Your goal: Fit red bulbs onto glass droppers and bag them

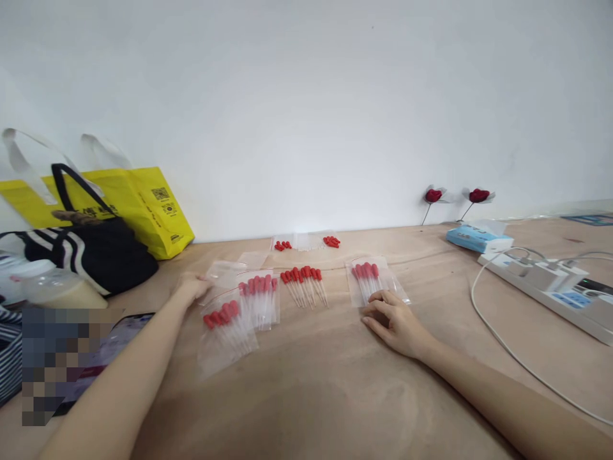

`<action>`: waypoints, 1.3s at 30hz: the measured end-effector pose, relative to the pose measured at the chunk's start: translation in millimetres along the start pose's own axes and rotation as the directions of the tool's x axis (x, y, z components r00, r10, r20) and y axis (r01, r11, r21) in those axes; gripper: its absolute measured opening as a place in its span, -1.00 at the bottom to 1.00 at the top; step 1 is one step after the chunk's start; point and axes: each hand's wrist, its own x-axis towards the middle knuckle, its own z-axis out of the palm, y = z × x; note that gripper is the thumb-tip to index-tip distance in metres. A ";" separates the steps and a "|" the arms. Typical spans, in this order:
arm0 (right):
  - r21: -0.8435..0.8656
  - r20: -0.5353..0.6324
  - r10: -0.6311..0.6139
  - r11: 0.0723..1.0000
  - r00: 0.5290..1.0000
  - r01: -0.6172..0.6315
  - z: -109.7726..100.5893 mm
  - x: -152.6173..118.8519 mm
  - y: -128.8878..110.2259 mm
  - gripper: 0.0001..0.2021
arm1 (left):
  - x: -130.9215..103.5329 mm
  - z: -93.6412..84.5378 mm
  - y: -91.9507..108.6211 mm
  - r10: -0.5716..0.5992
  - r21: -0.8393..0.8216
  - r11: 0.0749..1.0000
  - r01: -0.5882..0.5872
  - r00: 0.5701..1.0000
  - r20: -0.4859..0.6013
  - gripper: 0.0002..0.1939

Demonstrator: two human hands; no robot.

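My left hand (192, 287) reaches to the left edge of some flat, clear zip bags (226, 271), its fingers closed at that edge. Below and beside it lie filled zip bags of droppers with red bulbs (228, 329), partly overlapping a second filled group (258, 300). Loose red-bulb droppers (304, 285) lie fanned out in the middle. On the right, another zip bag (355, 295) has several droppers inside. My right hand (393, 322) rests over its lower edge, fingers curved and apart, gripping nothing visible; it hides the dropper tips.
Against the wall, small bags with red bulbs (331, 241) lie on the wooden table (306, 396). A yellow bag (163, 217), a black bag (115, 255), a bottle (62, 287) and a phone (81, 383) stand left. Tissues (472, 239), a power strip (546, 294) and a cable (495, 345) lie right.
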 end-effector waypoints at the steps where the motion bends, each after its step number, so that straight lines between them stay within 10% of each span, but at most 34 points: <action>1: 0.005 -0.005 -0.004 1.000 1.000 0.004 -0.2 -0.1 0.2 -0.92 | -3.5 -4.0 3.5 -0.029 -0.029 0.999 0.028 0.999 -0.046 -0.80; 5: 0.079 -0.045 -0.003 0.997 0.999 0.006 1.1 0.4 -4.0 -0.90 | -36.9 -13.6 29.1 -0.108 -0.248 0.966 0.069 0.983 -0.150 -0.94; 10: 0.494 0.055 0.251 0.834 0.966 -0.245 15.0 7.6 -29.5 -0.77 | -147.8 4.5 57.4 -0.106 -0.494 0.849 0.188 0.976 0.191 -0.89; 12: 0.683 0.172 0.325 0.641 0.930 -0.351 23.6 11.4 -41.4 -0.66 | -199.0 16.0 63.0 -0.151 -0.609 0.604 0.514 0.824 0.546 -0.86; 15: 0.780 0.309 0.330 0.449 0.892 -0.436 33.2 15.4 -51.4 -0.53 | -254.3 27.4 67.3 -0.180 -0.510 0.384 0.770 0.604 0.776 -0.80; 20: 0.691 0.451 0.239 0.517 0.860 -0.506 25.8 20.2 -39.1 -0.63 | -274.6 16.9 55.6 -0.009 -0.334 0.532 0.778 0.400 0.916 -0.70; 22: 0.603 0.459 0.197 0.646 0.866 -0.467 15.4 23.4 -30.0 -0.70 | -266.5 7.7 45.2 0.033 -0.319 0.693 0.646 0.414 0.910 -0.70; 27: 0.205 0.161 0.052 0.975 0.986 -0.085 -5.3 26.6 -29.2 -0.82 | -237.0 4.3 33.4 0.232 -0.449 0.888 0.102 0.744 0.627 -0.75; 34: 0.102 0.158 -0.046 0.994 0.986 0.030 8.9 8.4 -64.7 -0.21 | -216.5 37.0 61.1 0.257 -0.497 0.853 0.160 0.699 0.667 -0.67; 39: 0.136 0.216 -0.056 0.990 0.975 0.026 20.4 7.1 -59.4 -0.17 | -207.9 47.2 73.3 0.207 -0.451 0.841 0.297 0.594 0.777 -0.59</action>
